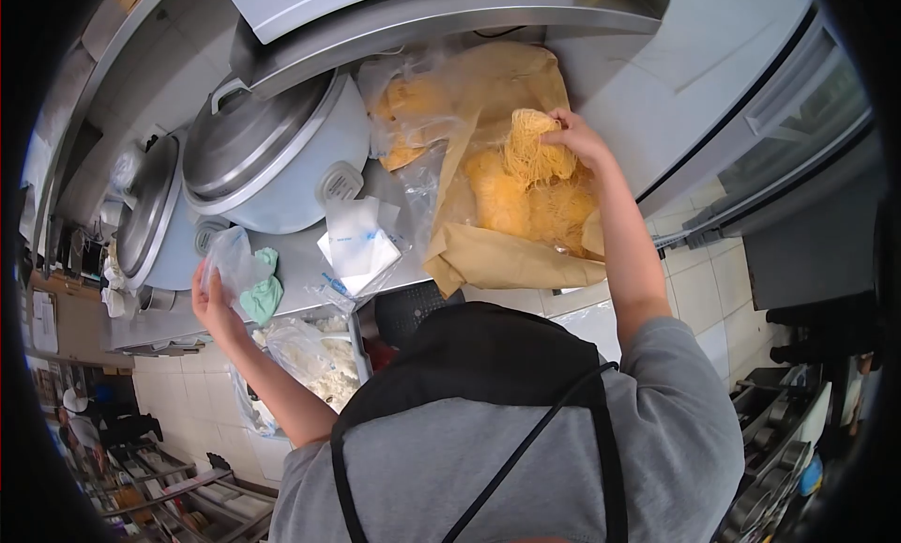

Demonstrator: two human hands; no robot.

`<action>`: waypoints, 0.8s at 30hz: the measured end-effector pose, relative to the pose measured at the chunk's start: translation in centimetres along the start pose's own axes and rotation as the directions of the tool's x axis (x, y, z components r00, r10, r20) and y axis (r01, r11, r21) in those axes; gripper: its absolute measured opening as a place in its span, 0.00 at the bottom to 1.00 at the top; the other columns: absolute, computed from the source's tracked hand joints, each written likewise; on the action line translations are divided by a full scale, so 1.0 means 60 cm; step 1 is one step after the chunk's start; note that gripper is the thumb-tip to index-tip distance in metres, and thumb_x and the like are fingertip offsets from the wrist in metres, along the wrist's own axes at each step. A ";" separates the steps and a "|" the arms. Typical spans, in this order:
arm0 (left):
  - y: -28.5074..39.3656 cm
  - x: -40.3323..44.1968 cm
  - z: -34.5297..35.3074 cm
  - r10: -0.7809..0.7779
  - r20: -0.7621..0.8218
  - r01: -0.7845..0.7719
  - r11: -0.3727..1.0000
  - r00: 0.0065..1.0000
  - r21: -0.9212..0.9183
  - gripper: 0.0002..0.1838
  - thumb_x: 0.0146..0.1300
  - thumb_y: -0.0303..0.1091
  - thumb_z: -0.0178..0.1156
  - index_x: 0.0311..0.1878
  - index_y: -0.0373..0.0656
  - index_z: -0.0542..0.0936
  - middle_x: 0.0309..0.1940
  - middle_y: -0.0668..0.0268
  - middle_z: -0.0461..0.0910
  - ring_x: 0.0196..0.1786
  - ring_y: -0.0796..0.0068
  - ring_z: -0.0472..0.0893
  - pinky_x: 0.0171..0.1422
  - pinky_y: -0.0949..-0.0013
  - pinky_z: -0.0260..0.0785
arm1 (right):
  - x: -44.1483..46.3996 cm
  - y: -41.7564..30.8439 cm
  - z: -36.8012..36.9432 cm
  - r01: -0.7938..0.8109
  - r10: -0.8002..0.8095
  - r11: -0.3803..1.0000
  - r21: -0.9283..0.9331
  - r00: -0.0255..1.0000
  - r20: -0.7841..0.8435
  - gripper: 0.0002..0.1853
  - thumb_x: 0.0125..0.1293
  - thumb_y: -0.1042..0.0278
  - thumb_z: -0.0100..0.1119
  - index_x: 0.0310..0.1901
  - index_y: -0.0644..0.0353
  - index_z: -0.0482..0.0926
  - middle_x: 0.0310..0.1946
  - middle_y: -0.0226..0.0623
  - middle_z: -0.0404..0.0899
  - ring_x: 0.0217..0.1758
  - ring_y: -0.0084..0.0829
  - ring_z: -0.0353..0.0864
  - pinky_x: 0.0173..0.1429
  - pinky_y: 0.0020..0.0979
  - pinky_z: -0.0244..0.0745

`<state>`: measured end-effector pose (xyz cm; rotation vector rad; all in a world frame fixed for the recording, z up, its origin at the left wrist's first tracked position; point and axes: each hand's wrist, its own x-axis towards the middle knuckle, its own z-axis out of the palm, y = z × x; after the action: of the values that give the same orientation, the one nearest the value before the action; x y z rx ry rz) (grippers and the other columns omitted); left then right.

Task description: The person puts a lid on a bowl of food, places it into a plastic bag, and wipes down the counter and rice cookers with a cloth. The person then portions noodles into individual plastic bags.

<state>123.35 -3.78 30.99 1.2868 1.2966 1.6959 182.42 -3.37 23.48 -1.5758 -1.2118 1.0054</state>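
Note:
My right hand (580, 139) pinches a nest of thin yellow noodles (533, 153), lifted over an open brown paper bag (493, 257). Inside that bag lie several more yellow noodle nests (502, 200). On the left, my left hand (216, 304) grips a clear plastic bag (228, 259) between thumb and fingers, at the counter's edge. Right beside it lies a crumpled green cloth-like item (262, 290). A clear bag with orange-yellow pieces (413, 107) sits behind the paper bag's left side.
Two large lidded rice cookers (282, 158) (150, 214) stand on the steel counter (296, 275). A stack of white plastic packets (358, 247) lies before the nearer one. Below the counter is a container with white contents (328, 365). A steel shelf (450, 50) overhangs the back.

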 end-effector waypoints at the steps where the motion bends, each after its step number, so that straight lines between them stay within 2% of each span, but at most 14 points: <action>1: 0.004 -0.004 0.012 -0.001 0.001 0.001 1.000 1.000 -0.002 0.14 0.56 0.26 0.53 0.46 0.34 0.73 0.40 0.63 0.76 0.43 0.75 0.74 0.46 0.76 0.66 | -0.008 -0.011 -0.003 0.000 0.000 1.000 -0.002 1.000 -0.002 0.25 0.45 0.69 0.65 0.46 0.66 0.68 0.39 0.38 0.72 0.43 0.31 0.72 0.47 0.26 0.66; 3: 0.018 -0.017 0.055 0.035 0.131 -0.031 0.999 0.991 -0.032 0.14 0.55 0.26 0.54 0.47 0.36 0.73 0.39 0.65 0.76 0.40 0.80 0.74 0.39 0.81 0.65 | -0.025 -0.030 0.000 0.114 -0.118 0.907 0.405 0.993 -0.014 0.20 0.52 0.73 0.59 0.47 0.63 0.67 0.37 0.35 0.71 0.41 0.30 0.72 0.48 0.27 0.66; 4: 0.027 -0.025 0.078 0.036 0.129 -0.031 0.999 0.991 -0.035 0.14 0.55 0.26 0.54 0.47 0.36 0.73 0.39 0.65 0.76 0.40 0.80 0.74 0.39 0.81 0.65 | -0.031 -0.039 0.001 0.115 -0.120 0.908 0.403 0.993 -0.014 0.20 0.52 0.73 0.59 0.47 0.63 0.67 0.37 0.35 0.71 0.41 0.30 0.72 0.48 0.27 0.66; 6: 0.042 -0.040 0.129 -0.004 0.231 -0.003 1.000 0.973 0.030 0.15 0.54 0.25 0.54 0.47 0.38 0.74 0.35 0.69 0.75 0.32 0.87 0.71 0.30 0.85 0.60 | -0.040 -0.052 0.002 0.179 -0.138 0.702 0.690 0.984 -0.115 0.20 0.57 0.71 0.54 0.51 0.61 0.65 0.43 0.36 0.71 0.45 0.32 0.72 0.52 0.32 0.66; 7: 0.044 -0.047 0.153 -0.003 0.231 -0.003 1.000 0.973 0.026 0.15 0.54 0.25 0.54 0.47 0.38 0.74 0.35 0.69 0.75 0.32 0.87 0.71 0.30 0.85 0.60 | -0.044 -0.053 0.004 0.181 -0.139 0.703 0.687 0.983 -0.116 0.20 0.57 0.71 0.54 0.51 0.61 0.65 0.43 0.36 0.71 0.45 0.32 0.72 0.52 0.32 0.66; 9: 0.047 -0.061 0.200 -0.050 0.393 0.048 0.999 0.918 0.013 0.15 0.54 0.25 0.55 0.46 0.41 0.74 0.29 0.74 0.73 0.24 0.91 0.65 0.24 0.86 0.53 | -0.049 -0.057 0.010 0.187 -0.165 0.357 0.915 0.977 -0.136 0.22 0.60 0.65 0.51 0.55 0.60 0.62 0.50 0.38 0.69 0.51 0.36 0.70 0.54 0.36 0.67; 10: 0.049 -0.070 0.225 -0.060 0.441 0.059 0.998 0.896 0.018 0.15 0.54 0.26 0.55 0.46 0.42 0.74 0.27 0.75 0.72 0.23 0.91 0.63 0.23 0.85 0.52 | -0.047 -0.053 0.017 0.191 -0.166 0.360 0.913 0.976 -0.138 0.22 0.60 0.65 0.51 0.55 0.60 0.62 0.50 0.38 0.69 0.51 0.36 0.70 0.54 0.36 0.67; 12: 0.044 -0.081 0.279 -0.089 0.523 0.078 0.996 0.847 0.044 0.15 0.53 0.27 0.56 0.46 0.43 0.75 0.25 0.76 0.70 0.21 0.91 0.61 0.22 0.85 0.51 | -0.038 -0.028 0.037 0.102 -0.157 0.210 0.972 0.985 -0.069 0.23 0.61 0.60 0.49 0.56 0.60 0.63 0.52 0.39 0.68 0.54 0.37 0.69 0.55 0.38 0.68; 16: 0.012 -0.083 0.403 -0.030 0.590 -0.053 0.991 0.807 0.124 0.15 0.53 0.30 0.58 0.46 0.42 0.75 0.25 0.70 0.75 0.24 0.85 0.68 0.27 0.80 0.60 | -0.046 0.023 0.067 0.053 -0.095 0.173 0.984 0.995 -0.037 0.23 0.60 0.59 0.52 0.55 0.60 0.65 0.50 0.40 0.71 0.52 0.35 0.71 0.52 0.37 0.70; 18: -0.006 -0.075 0.469 0.082 0.579 -0.195 0.972 0.811 0.135 0.15 0.52 0.32 0.58 0.45 0.40 0.76 0.30 0.63 0.79 0.30 0.77 0.75 0.35 0.75 0.66 | -0.065 0.026 0.072 0.006 0.070 0.346 0.938 0.997 -0.033 0.20 0.59 0.65 0.51 0.53 0.63 0.67 0.47 0.43 0.73 0.49 0.37 0.74 0.50 0.39 0.73; 19: -0.013 -0.072 0.501 0.149 0.568 -0.281 0.948 0.809 0.152 0.16 0.52 0.33 0.58 0.45 0.39 0.76 0.33 0.59 0.80 0.33 0.72 0.77 0.39 0.72 0.68 | -0.082 0.023 0.074 0.003 0.060 0.354 0.935 0.998 -0.026 0.20 0.59 0.65 0.51 0.53 0.63 0.67 0.47 0.43 0.73 0.49 0.37 0.74 0.50 0.39 0.73; 21: -0.029 -0.079 0.565 0.182 0.586 -0.358 0.913 0.790 0.198 0.15 0.54 0.38 0.57 0.43 0.39 0.77 0.35 0.58 0.80 0.35 0.70 0.78 0.42 0.70 0.68 | -0.114 0.015 0.074 -0.153 0.143 0.563 0.812 0.986 0.087 0.20 0.57 0.67 0.54 0.50 0.66 0.69 0.43 0.43 0.75 0.43 0.36 0.77 0.46 0.36 0.75; 22: -0.042 -0.083 0.590 0.080 0.690 -0.315 0.923 0.720 0.222 0.16 0.54 0.40 0.57 0.43 0.40 0.78 0.37 0.59 0.79 0.36 0.70 0.78 0.42 0.70 0.68 | -0.113 0.027 0.076 -0.153 0.135 0.571 0.807 0.987 0.092 0.20 0.57 0.67 0.54 0.50 0.66 0.69 0.43 0.43 0.75 0.43 0.36 0.77 0.46 0.36 0.75; 24: -0.078 -0.102 0.633 -0.074 0.834 -0.191 0.959 0.547 0.211 0.17 0.54 0.43 0.56 0.42 0.41 0.79 0.39 0.59 0.79 0.37 0.71 0.78 0.44 0.71 0.68 | -0.104 0.059 0.080 -0.323 0.125 0.671 0.667 0.936 0.328 0.18 0.55 0.67 0.55 0.47 0.64 0.72 0.39 0.42 0.77 0.36 0.31 0.79 0.38 0.32 0.76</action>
<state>160.85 4.50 25.92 1.9844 0.8777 0.6751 177.61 -9.16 19.26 -0.9844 -0.6282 1.6488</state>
